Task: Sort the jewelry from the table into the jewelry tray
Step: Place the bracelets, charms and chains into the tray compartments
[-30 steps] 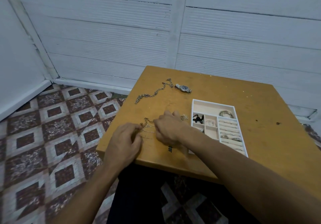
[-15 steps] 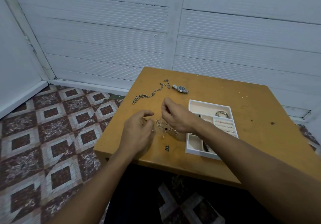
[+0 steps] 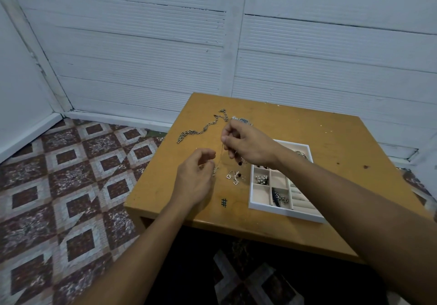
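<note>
A thin gold necklace (image 3: 220, 156) stretches between my two hands above the wooden table (image 3: 331, 139). My right hand (image 3: 248, 147) pinches its upper end, raised over the table. My left hand (image 3: 195, 175) pinches the lower end near the surface. Small heart-shaped earrings (image 3: 233, 177) lie on the table between my hands and the white jewelry tray (image 3: 283, 211). The tray holds pearl pieces (image 3: 262, 179), a dark chain (image 3: 279, 198) and a bracelet, partly hidden by my right arm. A chunky silver chain (image 3: 201, 130) and a wristwatch (image 3: 243, 121) lie at the table's far side.
A black hash mark (image 3: 224, 202) is drawn on the table near its front edge. The table stands in a corner of white panelled walls (image 3: 142, 56), above a patterned tile floor (image 3: 59, 186). The table's left edge is close to my left hand.
My right hand has risen and moved away from me, pulling the thin necklace up and taut. The left hand stayed low, holding the other end. The heart earrings are now uncovered on the table.
</note>
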`<control>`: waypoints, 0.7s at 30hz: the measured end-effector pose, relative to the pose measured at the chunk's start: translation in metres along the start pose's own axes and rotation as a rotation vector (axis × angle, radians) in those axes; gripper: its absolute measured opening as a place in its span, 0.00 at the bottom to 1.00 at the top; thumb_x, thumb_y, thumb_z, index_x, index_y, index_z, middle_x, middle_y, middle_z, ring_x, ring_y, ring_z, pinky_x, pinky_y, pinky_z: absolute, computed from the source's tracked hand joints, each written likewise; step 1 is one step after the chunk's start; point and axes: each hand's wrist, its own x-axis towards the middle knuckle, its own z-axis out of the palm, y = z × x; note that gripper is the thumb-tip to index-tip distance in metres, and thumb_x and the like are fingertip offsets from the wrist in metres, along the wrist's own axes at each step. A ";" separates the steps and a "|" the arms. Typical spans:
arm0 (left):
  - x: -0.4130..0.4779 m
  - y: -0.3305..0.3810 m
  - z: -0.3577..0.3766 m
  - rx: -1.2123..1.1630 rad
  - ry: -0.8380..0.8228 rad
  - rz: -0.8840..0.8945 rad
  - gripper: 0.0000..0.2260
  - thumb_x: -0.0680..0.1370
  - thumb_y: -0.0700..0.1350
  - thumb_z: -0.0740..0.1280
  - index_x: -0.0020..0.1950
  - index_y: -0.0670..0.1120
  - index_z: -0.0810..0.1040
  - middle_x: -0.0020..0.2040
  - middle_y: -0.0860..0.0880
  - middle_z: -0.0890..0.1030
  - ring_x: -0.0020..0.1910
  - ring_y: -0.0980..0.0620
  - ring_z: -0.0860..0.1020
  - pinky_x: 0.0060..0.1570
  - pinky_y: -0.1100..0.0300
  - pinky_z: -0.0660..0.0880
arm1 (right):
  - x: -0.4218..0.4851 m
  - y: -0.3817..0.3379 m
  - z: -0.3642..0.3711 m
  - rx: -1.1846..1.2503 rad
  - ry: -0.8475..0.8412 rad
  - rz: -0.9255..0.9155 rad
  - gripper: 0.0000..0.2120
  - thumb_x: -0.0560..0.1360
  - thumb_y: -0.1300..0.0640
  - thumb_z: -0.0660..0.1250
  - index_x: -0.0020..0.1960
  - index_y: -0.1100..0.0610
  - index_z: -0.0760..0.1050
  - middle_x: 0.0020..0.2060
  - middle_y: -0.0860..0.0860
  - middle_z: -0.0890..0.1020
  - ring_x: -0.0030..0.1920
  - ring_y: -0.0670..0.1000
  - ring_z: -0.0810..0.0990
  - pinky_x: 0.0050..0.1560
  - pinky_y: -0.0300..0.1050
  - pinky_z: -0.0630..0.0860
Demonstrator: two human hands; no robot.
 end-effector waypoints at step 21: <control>0.020 0.021 0.004 -0.372 -0.092 -0.134 0.07 0.80 0.45 0.63 0.47 0.49 0.81 0.46 0.49 0.85 0.51 0.50 0.81 0.54 0.54 0.76 | -0.024 0.000 -0.036 -0.035 -0.110 0.134 0.08 0.76 0.63 0.67 0.53 0.65 0.74 0.35 0.56 0.78 0.31 0.47 0.77 0.32 0.40 0.74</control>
